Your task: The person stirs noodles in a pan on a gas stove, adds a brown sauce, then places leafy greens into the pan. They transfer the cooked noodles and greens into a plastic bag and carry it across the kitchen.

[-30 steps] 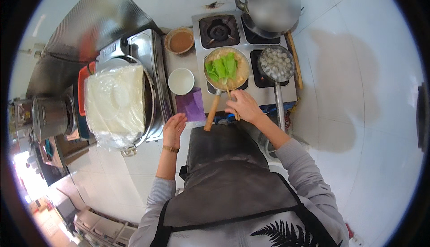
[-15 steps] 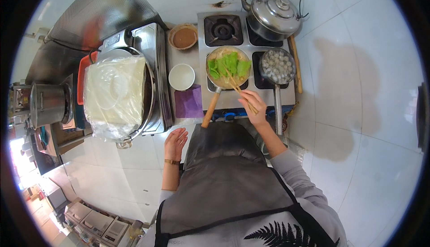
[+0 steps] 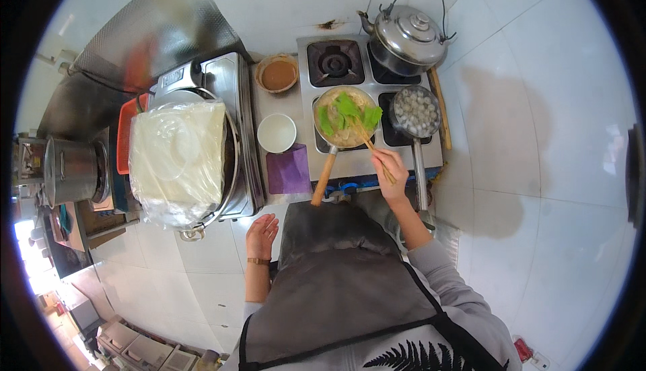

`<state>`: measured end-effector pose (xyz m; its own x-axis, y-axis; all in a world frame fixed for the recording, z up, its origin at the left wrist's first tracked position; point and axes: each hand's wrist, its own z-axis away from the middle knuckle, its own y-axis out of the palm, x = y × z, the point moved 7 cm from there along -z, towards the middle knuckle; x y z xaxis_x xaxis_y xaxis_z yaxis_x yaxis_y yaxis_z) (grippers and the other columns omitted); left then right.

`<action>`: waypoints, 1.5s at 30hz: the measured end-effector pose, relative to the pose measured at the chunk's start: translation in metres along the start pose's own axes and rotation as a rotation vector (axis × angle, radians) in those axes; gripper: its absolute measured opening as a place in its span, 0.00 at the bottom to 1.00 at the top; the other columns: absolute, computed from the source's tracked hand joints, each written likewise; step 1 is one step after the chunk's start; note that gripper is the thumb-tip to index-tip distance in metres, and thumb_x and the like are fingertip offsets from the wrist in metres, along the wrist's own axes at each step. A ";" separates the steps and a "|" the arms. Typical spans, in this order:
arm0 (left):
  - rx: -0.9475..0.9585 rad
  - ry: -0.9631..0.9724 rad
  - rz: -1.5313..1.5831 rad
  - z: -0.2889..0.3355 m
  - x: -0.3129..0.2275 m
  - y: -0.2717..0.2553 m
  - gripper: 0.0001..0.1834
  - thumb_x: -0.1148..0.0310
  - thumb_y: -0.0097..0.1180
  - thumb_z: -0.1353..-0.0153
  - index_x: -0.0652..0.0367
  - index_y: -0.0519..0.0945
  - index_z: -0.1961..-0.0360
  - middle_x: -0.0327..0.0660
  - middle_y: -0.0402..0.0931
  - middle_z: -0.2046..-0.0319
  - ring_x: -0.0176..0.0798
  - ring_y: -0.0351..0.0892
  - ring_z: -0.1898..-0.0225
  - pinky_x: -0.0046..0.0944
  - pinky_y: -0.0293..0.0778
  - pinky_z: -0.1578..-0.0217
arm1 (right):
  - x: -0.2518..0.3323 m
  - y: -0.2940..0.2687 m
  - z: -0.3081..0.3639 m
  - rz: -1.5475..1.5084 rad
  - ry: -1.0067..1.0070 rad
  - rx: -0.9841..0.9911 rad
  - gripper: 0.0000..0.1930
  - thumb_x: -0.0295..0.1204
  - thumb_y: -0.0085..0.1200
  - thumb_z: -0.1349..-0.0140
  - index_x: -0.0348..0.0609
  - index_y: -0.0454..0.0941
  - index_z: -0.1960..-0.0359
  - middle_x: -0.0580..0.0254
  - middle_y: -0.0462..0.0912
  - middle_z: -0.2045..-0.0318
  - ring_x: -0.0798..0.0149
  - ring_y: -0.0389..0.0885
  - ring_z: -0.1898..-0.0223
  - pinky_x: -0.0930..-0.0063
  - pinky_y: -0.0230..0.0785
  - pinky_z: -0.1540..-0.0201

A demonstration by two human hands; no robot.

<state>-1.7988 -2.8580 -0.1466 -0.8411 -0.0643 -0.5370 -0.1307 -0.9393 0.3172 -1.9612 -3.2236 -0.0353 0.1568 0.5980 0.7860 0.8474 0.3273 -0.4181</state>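
My right hand grips a pair of wooden chopsticks, whose tips reach into a small pan with a wooden handle. Bright green leaves lie in the pan over pale, brownish food in liquid. The pan rests on the stove's front left burner, its handle pointing toward me. Held low beside my apron, my left hand is empty, with loosely bent fingers. It is closest to the pan's handle and a purple cloth, touching neither.
A saucepan of whitish round pieces occupies the front right burner. Behind it stands a metal kettle. Left of the stove are a white bowl, a bowl of brown liquid and a large pan covered with plastic-wrapped sheets.
The chopsticks have shifted within the pan, and the leaves are bunched differently, with more of the pale food showing. My left hand stays low and empty. The whole view has tilted slightly.
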 end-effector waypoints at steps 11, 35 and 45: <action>0.023 -0.032 0.019 -0.006 0.004 -0.007 0.12 0.67 0.51 0.36 0.62 0.74 0.54 0.49 0.77 0.50 0.46 0.77 0.49 0.42 0.73 0.49 | 0.027 0.002 0.001 0.015 0.037 0.019 0.07 0.22 0.61 0.43 0.36 0.81 0.62 0.54 0.82 0.63 0.58 0.82 0.65 0.72 0.74 0.62; 0.018 -0.029 -0.004 -0.023 -0.004 -0.014 0.15 0.67 0.52 0.36 0.63 0.73 0.51 0.48 0.76 0.49 0.46 0.77 0.49 0.43 0.73 0.48 | 0.022 0.016 0.001 0.069 -0.009 0.078 0.06 0.22 0.60 0.43 0.35 0.79 0.64 0.51 0.81 0.66 0.52 0.82 0.67 0.67 0.75 0.63; 0.016 -0.032 -0.048 -0.023 -0.003 -0.014 0.14 0.66 0.52 0.36 0.62 0.73 0.52 0.49 0.76 0.49 0.45 0.77 0.49 0.42 0.73 0.49 | 0.027 -0.002 -0.016 0.187 0.106 0.033 0.03 0.24 0.57 0.40 0.37 0.78 0.67 0.53 0.79 0.70 0.51 0.79 0.71 0.67 0.72 0.67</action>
<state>-1.7827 -2.8526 -0.1672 -0.8502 -0.0079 -0.5265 -0.1799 -0.9354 0.3046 -1.9510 -3.2201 -0.0058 0.3635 0.5709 0.7362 0.7817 0.2431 -0.5744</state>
